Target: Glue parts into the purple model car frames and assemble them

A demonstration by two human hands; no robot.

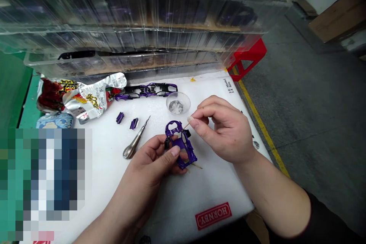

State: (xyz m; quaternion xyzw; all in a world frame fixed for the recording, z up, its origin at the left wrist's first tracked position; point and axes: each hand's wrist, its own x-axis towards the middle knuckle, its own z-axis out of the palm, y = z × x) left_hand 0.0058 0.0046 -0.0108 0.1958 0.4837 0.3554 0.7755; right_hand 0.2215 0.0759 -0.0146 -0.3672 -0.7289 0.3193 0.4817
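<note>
Left hand (151, 160) holding purple frame (183, 156), right hand (221, 131) pinching wooden stick (185, 126)

Nearest: bare right forearm (271, 187) and left forearm (128, 213), dark sleeve (323, 217) at the right elbow. Left grip narrow, thumb and fingers closed on the purple frame, held up just above the white foam-topped worktop (174, 202), black bits on its sides. Right grip narrow too, thumb and forefinger on the stick, its tip at the frame's upper edge. Wooden sliver (197, 166) pokes out below the frame; cannot tell if it is the same stick. Red HORNBY label (213, 215) on the foam near the front edge.

Done vs left, as it lies: one frame in hand, other parts apart from it. Two small purple parts (125, 120) loose on the foam, purple-and-black strip of parts (145, 91) further back. Steel-handled awl (133, 143) lying just beside the left hand, not held. Clear dish (177, 103) of silver bits behind the frame. Torn foil bags (94, 97) at back left. Beyond: stacked clear plastic trays (143, 26), red stool (248, 59), yellow floor line (263, 129), cardboard box (340, 13)
</note>
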